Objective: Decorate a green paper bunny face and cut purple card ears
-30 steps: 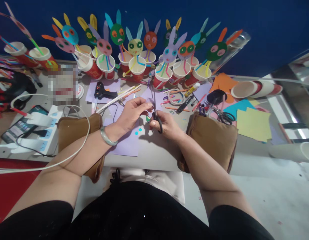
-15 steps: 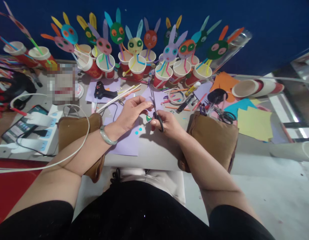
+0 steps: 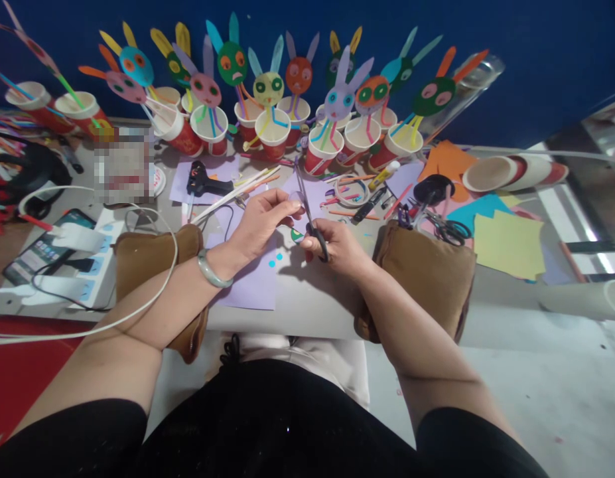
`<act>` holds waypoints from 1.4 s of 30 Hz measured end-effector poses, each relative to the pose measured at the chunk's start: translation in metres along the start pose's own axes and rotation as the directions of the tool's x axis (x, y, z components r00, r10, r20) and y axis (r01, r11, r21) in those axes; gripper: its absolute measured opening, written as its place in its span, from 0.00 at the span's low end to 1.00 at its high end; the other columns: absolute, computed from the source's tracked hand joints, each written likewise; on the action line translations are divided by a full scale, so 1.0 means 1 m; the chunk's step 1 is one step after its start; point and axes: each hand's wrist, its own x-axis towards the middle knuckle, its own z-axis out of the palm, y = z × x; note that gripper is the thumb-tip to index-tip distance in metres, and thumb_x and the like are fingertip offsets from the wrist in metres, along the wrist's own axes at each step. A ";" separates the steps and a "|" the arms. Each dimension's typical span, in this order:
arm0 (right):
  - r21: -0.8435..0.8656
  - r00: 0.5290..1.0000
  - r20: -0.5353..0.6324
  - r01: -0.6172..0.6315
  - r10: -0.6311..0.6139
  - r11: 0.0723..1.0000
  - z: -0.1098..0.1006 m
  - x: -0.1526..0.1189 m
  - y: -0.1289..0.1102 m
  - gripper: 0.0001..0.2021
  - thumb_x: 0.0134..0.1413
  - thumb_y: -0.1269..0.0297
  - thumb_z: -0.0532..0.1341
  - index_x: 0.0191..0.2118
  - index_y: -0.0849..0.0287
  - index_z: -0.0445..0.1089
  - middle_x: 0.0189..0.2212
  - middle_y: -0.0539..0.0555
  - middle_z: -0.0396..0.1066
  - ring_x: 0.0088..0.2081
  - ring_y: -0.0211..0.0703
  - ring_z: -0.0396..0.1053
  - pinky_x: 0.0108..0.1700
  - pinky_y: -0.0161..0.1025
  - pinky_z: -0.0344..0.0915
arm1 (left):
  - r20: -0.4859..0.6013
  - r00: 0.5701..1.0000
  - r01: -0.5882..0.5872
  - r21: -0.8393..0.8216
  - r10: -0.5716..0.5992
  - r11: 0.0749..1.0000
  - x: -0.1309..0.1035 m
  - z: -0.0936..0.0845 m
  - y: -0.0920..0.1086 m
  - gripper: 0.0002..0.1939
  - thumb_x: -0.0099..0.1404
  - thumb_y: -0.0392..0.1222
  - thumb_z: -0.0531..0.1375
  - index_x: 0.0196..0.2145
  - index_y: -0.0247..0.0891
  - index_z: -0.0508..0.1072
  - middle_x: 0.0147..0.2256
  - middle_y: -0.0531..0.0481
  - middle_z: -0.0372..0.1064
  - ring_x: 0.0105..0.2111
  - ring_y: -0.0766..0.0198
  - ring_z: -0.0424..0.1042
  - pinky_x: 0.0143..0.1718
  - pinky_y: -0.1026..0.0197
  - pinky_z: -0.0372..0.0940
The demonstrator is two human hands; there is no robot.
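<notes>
Between thumb and fingers, my left hand pinches a small piece of purple paper. My right hand is closed around the black handles of a pair of scissors, whose blades point away from me and lie against the paper's right side. Under the hands is a small green round piece with a pale centre. Two blue paper dots lie on the table near a sheet of purple paper.
Paper cups holding rabbit-faced straw figures line the back. A black glue gun lies left, with a power strip and phone beyond. Brown cushions flank my forearms. Coloured paper is at right.
The purple paper has turned slightly between my left fingers, and the scissors' handles have shifted a little to the right. Both hands stay in nearly the same place.
</notes>
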 end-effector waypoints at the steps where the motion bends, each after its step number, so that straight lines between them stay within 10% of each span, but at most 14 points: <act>1: -0.002 1.000 -0.001 -0.002 0.002 1.000 0.000 0.000 0.000 0.37 0.41 0.21 0.68 0.25 0.54 0.60 0.19 0.51 0.72 0.22 0.39 0.65 0.27 0.37 0.56 | 0.002 1.000 -0.003 -0.001 0.003 1.000 0.000 0.000 0.000 0.16 0.55 0.45 0.72 0.26 0.39 0.67 0.27 0.55 0.74 0.31 0.67 0.76 0.35 0.63 0.68; 27: 0.003 0.999 -0.015 -0.044 0.045 0.999 -0.004 -0.001 0.000 0.36 0.43 0.23 0.69 0.24 0.54 0.61 0.17 0.50 0.69 0.22 0.38 0.60 0.27 0.37 0.54 | 0.005 1.000 0.000 0.021 0.000 1.000 0.001 -0.002 0.003 0.16 0.55 0.46 0.71 0.27 0.40 0.68 0.27 0.55 0.74 0.32 0.66 0.77 0.36 0.62 0.69; 35: 0.144 0.930 -0.364 0.110 -0.051 0.983 -0.005 0.004 0.008 0.31 0.39 0.37 0.78 0.34 0.54 0.65 0.29 0.50 0.74 0.31 0.42 0.69 0.35 0.40 0.67 | 0.208 0.976 0.001 0.281 -0.062 0.960 0.001 -0.006 -0.002 0.16 0.56 0.49 0.73 0.25 0.38 0.73 0.24 0.53 0.72 0.25 0.68 0.68 0.29 0.62 0.62; 42: 0.252 0.953 -0.298 0.126 -0.047 0.960 -0.004 0.005 0.009 0.28 0.39 0.46 0.77 0.35 0.53 0.62 0.31 0.50 0.74 0.33 0.43 0.72 0.37 0.42 0.69 | 0.309 0.946 -0.027 0.380 -0.100 0.925 0.003 -0.009 -0.007 0.15 0.55 0.46 0.73 0.23 0.38 0.71 0.21 0.54 0.68 0.22 0.69 0.62 0.25 0.63 0.54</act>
